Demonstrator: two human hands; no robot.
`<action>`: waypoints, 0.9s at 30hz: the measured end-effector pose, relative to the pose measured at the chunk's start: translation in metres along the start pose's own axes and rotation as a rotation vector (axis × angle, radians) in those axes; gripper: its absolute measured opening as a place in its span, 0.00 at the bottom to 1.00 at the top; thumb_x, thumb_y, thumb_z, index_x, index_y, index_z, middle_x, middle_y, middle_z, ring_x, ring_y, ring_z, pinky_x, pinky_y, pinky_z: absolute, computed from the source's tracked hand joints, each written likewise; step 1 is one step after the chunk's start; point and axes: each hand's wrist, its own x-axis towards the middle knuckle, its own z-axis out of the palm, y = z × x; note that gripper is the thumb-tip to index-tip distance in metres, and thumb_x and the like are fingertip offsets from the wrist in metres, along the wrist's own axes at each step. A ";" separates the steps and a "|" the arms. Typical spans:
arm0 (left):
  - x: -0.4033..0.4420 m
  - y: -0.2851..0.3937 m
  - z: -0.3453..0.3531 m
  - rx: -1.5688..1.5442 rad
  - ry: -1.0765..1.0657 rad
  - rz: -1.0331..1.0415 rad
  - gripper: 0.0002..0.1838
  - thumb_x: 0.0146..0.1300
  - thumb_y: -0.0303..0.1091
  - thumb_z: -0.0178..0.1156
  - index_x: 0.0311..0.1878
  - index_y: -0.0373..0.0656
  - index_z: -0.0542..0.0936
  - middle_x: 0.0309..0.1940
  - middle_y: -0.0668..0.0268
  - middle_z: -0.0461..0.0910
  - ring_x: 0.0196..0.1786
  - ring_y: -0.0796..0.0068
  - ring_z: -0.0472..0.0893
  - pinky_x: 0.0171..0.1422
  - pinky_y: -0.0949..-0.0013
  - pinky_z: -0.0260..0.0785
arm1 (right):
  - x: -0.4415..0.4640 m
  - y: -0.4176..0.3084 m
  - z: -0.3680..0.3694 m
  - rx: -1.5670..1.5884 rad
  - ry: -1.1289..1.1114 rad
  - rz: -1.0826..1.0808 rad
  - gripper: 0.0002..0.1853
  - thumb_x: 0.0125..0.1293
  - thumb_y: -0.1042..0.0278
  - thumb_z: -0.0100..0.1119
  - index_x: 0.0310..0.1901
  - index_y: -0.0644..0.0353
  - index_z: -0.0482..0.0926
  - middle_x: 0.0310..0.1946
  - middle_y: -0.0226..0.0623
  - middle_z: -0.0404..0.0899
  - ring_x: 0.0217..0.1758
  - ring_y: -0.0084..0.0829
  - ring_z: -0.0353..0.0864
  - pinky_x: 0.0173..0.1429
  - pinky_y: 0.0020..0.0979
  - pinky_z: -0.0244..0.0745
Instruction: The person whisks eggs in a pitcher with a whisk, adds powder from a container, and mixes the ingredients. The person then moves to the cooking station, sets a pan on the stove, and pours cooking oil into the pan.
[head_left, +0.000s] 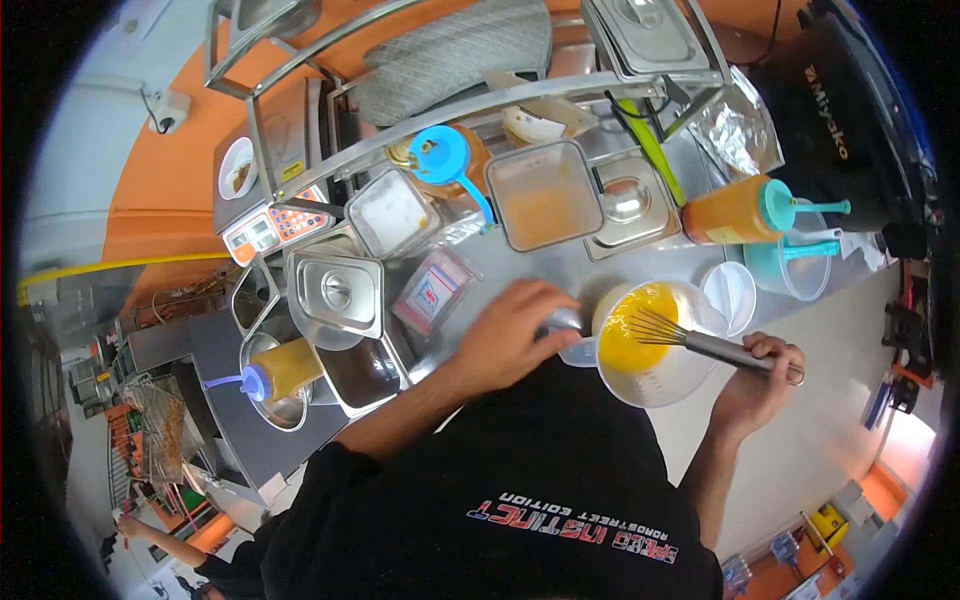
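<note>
My right hand [758, 392] is wrapped around the handle of a stainless-steel wire whisk [722, 349], its wires down in the bright yellow liquid [622, 348] inside a white plastic jug [660, 392]. The jug is in front of me, at the near edge of the grey metal counter [578, 276], its mouth towards me; I cannot tell whether its base rests there. My left hand [512, 335] is half curled beside the jug's translucent handle [578, 352], next to a small shiny grey object [562, 321]; I cannot tell which of them, if either, it grasps. I judge this to be the whisking step. The next move calls for a steady jug and a loose right wrist, with the wires kept below the rim to avoid splashing.
</note>
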 end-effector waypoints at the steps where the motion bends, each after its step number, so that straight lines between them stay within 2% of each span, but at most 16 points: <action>1: -0.001 0.003 -0.020 0.062 0.062 -0.025 0.20 0.61 0.48 0.64 0.49 0.44 0.79 0.48 0.56 0.77 0.56 0.53 0.74 0.61 0.54 0.65 | -0.005 0.009 -0.024 -0.079 -0.113 0.005 0.15 0.73 0.62 0.49 0.55 0.61 0.65 0.41 0.44 0.73 0.49 0.35 0.71 0.57 0.38 0.66; 3: -0.003 0.006 -0.069 0.282 0.206 -0.095 0.21 0.60 0.49 0.65 0.49 0.44 0.80 0.48 0.55 0.77 0.56 0.52 0.74 0.62 0.54 0.65 | -0.020 0.010 -0.024 -0.136 -0.080 0.035 0.18 0.73 0.62 0.49 0.59 0.62 0.63 0.45 0.46 0.74 0.51 0.36 0.72 0.58 0.38 0.66; 5: -0.007 -0.007 -0.110 0.509 0.251 -0.209 0.26 0.55 0.49 0.70 0.53 0.46 0.78 0.53 0.56 0.75 0.59 0.53 0.72 0.63 0.52 0.65 | -0.033 0.014 -0.030 -0.262 -0.065 0.088 0.27 0.73 0.61 0.51 0.67 0.64 0.57 0.54 0.51 0.72 0.56 0.38 0.72 0.61 0.37 0.66; 6: -0.008 -0.014 -0.124 0.517 0.253 -0.209 0.26 0.55 0.49 0.70 0.53 0.46 0.78 0.53 0.56 0.75 0.59 0.53 0.72 0.63 0.52 0.65 | -0.037 0.015 -0.031 -0.254 -0.064 0.089 0.27 0.73 0.61 0.51 0.67 0.64 0.57 0.54 0.51 0.72 0.56 0.38 0.72 0.61 0.37 0.66; 8: -0.010 -0.029 -0.141 0.782 0.219 -0.469 0.42 0.44 0.49 0.76 0.64 0.49 0.71 0.63 0.53 0.68 0.67 0.50 0.66 0.67 0.49 0.62 | -0.044 0.015 -0.033 -0.355 -0.114 0.095 0.32 0.72 0.55 0.52 0.69 0.63 0.55 0.57 0.50 0.71 0.57 0.37 0.71 0.60 0.37 0.67; 9: -0.007 -0.037 -0.145 0.791 0.223 -0.464 0.42 0.44 0.49 0.76 0.64 0.49 0.71 0.63 0.53 0.68 0.67 0.50 0.66 0.67 0.49 0.62 | -0.046 0.017 -0.032 -0.347 -0.110 0.093 0.32 0.72 0.55 0.52 0.69 0.63 0.55 0.57 0.50 0.71 0.57 0.37 0.71 0.60 0.37 0.67; 11: -0.001 -0.057 -0.148 0.884 0.070 -0.578 0.62 0.33 0.49 0.81 0.74 0.54 0.56 0.71 0.49 0.57 0.73 0.47 0.57 0.72 0.43 0.56 | -0.052 0.020 -0.032 -0.336 -0.082 0.070 0.35 0.70 0.49 0.52 0.70 0.59 0.54 0.62 0.44 0.66 0.62 0.35 0.69 0.58 0.34 0.66; 12: 0.003 -0.064 -0.148 0.889 0.073 -0.567 0.62 0.33 0.49 0.81 0.74 0.54 0.56 0.71 0.49 0.57 0.73 0.47 0.57 0.72 0.43 0.56 | -0.053 0.021 -0.033 -0.333 -0.072 0.064 0.35 0.70 0.49 0.52 0.70 0.59 0.54 0.62 0.44 0.66 0.62 0.35 0.69 0.58 0.34 0.66; 14: 0.012 -0.079 -0.147 0.923 -0.090 -0.571 0.71 0.29 0.48 0.82 0.77 0.56 0.46 0.73 0.45 0.53 0.75 0.42 0.54 0.74 0.38 0.51 | -0.055 0.020 -0.038 -0.299 -0.089 0.085 0.37 0.69 0.46 0.51 0.71 0.58 0.52 0.64 0.41 0.64 0.61 0.34 0.70 0.57 0.34 0.66; 15: 0.012 -0.089 -0.147 0.901 -0.087 -0.559 0.73 0.27 0.46 0.83 0.77 0.55 0.44 0.71 0.46 0.57 0.73 0.42 0.58 0.74 0.35 0.50 | -0.054 0.019 -0.040 -0.306 -0.073 0.072 0.37 0.69 0.46 0.51 0.71 0.58 0.52 0.64 0.41 0.64 0.61 0.34 0.70 0.57 0.34 0.66; 18: 0.018 -0.092 -0.155 0.861 -0.122 -0.546 0.71 0.27 0.42 0.82 0.76 0.54 0.46 0.67 0.48 0.62 0.70 0.42 0.63 0.73 0.36 0.51 | -0.051 0.015 -0.049 -0.267 -0.008 0.088 0.38 0.69 0.46 0.51 0.71 0.59 0.51 0.63 0.42 0.63 0.60 0.35 0.70 0.55 0.36 0.68; 19: 0.017 -0.092 -0.157 0.827 -0.098 -0.497 0.67 0.27 0.39 0.80 0.74 0.51 0.49 0.62 0.49 0.65 0.66 0.41 0.67 0.72 0.40 0.56 | -0.049 0.014 -0.052 -0.264 0.022 0.098 0.37 0.69 0.46 0.51 0.71 0.59 0.51 0.63 0.42 0.63 0.60 0.34 0.69 0.55 0.36 0.68; 20: 0.016 -0.092 -0.159 0.825 -0.099 -0.483 0.67 0.27 0.39 0.80 0.74 0.51 0.49 0.62 0.49 0.65 0.66 0.41 0.67 0.72 0.40 0.56 | -0.047 0.013 -0.054 -0.258 0.050 0.108 0.37 0.69 0.46 0.50 0.71 0.59 0.51 0.63 0.42 0.63 0.60 0.34 0.69 0.55 0.36 0.68; 23: 0.016 -0.084 -0.160 0.769 -0.072 -0.417 0.61 0.28 0.35 0.77 0.71 0.47 0.55 0.61 0.48 0.65 0.63 0.38 0.67 0.70 0.48 0.63 | -0.037 0.009 -0.061 -0.264 0.086 0.106 0.35 0.70 0.48 0.49 0.70 0.58 0.52 0.64 0.42 0.62 0.61 0.34 0.68 0.56 0.36 0.68; 27: 0.010 -0.081 -0.164 0.717 -0.052 -0.404 0.59 0.28 0.33 0.77 0.69 0.44 0.56 0.61 0.48 0.64 0.64 0.37 0.65 0.70 0.47 0.62 | -0.028 0.011 -0.067 -0.271 0.112 0.089 0.32 0.72 0.49 0.47 0.70 0.56 0.53 0.63 0.41 0.63 0.59 0.33 0.70 0.56 0.35 0.68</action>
